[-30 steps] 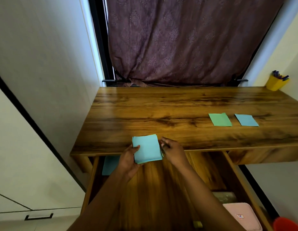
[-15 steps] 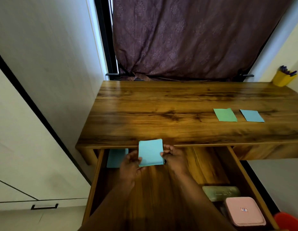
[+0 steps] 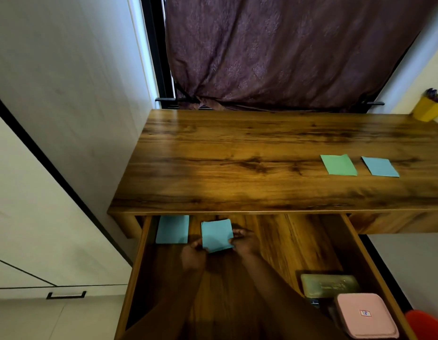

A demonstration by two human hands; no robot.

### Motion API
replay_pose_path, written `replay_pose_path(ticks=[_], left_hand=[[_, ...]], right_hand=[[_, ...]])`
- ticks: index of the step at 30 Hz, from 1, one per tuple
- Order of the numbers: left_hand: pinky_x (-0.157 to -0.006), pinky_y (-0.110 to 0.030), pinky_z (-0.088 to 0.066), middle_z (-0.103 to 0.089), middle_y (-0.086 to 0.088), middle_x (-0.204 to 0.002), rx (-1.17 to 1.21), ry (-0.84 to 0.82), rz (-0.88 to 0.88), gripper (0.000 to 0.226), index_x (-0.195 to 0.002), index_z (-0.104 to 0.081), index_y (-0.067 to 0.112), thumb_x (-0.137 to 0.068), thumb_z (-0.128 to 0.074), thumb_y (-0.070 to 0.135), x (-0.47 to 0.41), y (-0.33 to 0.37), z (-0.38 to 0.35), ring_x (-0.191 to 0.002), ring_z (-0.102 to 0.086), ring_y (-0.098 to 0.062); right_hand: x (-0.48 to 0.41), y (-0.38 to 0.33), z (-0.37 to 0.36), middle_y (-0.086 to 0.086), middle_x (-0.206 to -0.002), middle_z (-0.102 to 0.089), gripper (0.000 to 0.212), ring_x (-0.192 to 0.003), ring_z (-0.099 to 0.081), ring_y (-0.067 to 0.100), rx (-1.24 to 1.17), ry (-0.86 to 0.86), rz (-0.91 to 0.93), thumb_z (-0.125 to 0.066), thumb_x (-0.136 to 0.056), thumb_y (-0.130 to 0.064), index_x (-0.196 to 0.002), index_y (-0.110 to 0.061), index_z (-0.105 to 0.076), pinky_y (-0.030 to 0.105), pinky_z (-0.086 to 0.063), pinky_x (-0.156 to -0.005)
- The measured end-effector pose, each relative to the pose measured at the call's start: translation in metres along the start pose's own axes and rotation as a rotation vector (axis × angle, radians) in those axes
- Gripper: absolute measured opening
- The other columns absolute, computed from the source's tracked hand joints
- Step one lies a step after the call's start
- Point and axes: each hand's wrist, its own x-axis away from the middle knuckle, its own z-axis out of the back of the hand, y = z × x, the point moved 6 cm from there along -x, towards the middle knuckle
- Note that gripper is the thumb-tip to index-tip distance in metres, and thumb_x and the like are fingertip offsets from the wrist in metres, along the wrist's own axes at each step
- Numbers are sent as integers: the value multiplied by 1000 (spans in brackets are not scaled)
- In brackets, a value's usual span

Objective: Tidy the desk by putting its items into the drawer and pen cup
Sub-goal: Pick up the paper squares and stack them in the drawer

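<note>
— Blue paper squares?
— Three: one on the desk, two just below its front edge.
— Green paper square?
— One, on the desk.
— Cases?
— Two below the desk: one olive case, one pink case.
— Pen cup?
— One, at the desk's far right corner.
— Hands?
— Two, left hand and right hand, below the desk's front edge.

Purple curtain behind, white wall — pale cabinet left
</note>
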Motion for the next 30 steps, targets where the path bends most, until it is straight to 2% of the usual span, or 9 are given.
replay_pose_path(ticks=[5,9,11,14,17,22,24,28,30], left_hand=[[-102,-39,-44,-57,-17,-127,-174,8,-44,36,-128,-54,6,-92,-54,6,-10,12,-7,-120,-52,-29],[-101,-36,-41,-54,-18,-129,-287,12,-30,36,-132,-47,4,-96,-48,10,-11,5,-1,-121,-52,-29],[-100,-36,-40,-54,-19,-129,-284,12,7,34,-129,-49,2,-96,-47,10,-8,-3,0,-120,-52,-29],[-98,-38,-46,-57,-17,-127,-223,16,-81,36,-130,-52,6,-94,-49,6,-1,-2,-6,-117,-55,-29],[-98,-35,-43,-54,-15,-132,-126,24,-103,42,-135,-48,6,-93,-51,1,2,7,-10,-121,-52,-29],[-99,-40,-45,-56,-19,-131,-67,40,-87,43,-133,-50,5,-91,-48,-3,-10,17,-10,-120,-53,-33],[-98,-43,-46,-56,-19,-129,-49,37,-73,43,-133,-51,5,-90,-48,-3,-14,18,-10,-118,-54,-33],[-93,-39,-49,-58,-19,-126,-49,20,-52,42,-134,-50,6,-92,-47,1,-10,20,-11,-113,-56,-32],[-86,-33,-47,-59,-17,-125,-64,43,-70,39,-132,-50,7,-94,-48,5,2,22,-7,-108,-58,-30]], right_hand=[[-21,-3,-15,16,-125,-61,32,-116,-56,32,53,11,40,-62,-84,4,-115,-1,-64,35,-46,-95],[-21,-3,-7,14,-125,-62,34,-117,-56,30,216,47,119,-66,-85,-7,-118,-5,-63,30,-45,-92],[-21,2,-2,14,-123,-63,35,-115,-58,29,265,47,166,-67,-83,-6,-118,-4,-64,29,-45,-91],[-21,9,-3,13,-125,-62,35,-117,-56,28,253,4,194,-66,-84,-3,-118,-4,-62,28,-45,-93],[-26,4,-9,12,-122,-64,32,-115,-58,27,225,-21,209,-65,-83,-1,-115,-4,-65,23,-44,-88],[-40,-1,-14,19,-117,-65,26,-112,-59,34,145,-22,158,-60,-83,8,-108,3,-67,38,-47,-97],[-46,-2,-16,20,-117,-65,26,-113,-58,35,125,-32,151,-59,-83,8,-108,5,-66,38,-46,-98],[-52,1,-17,20,-115,-65,24,-112,-59,35,91,-37,107,-64,-82,4,-106,4,-66,39,-48,-97],[-48,6,-13,17,-114,-66,26,-110,-60,32,116,-32,109,-68,-81,-3,-107,0,-68,40,-49,-96]])
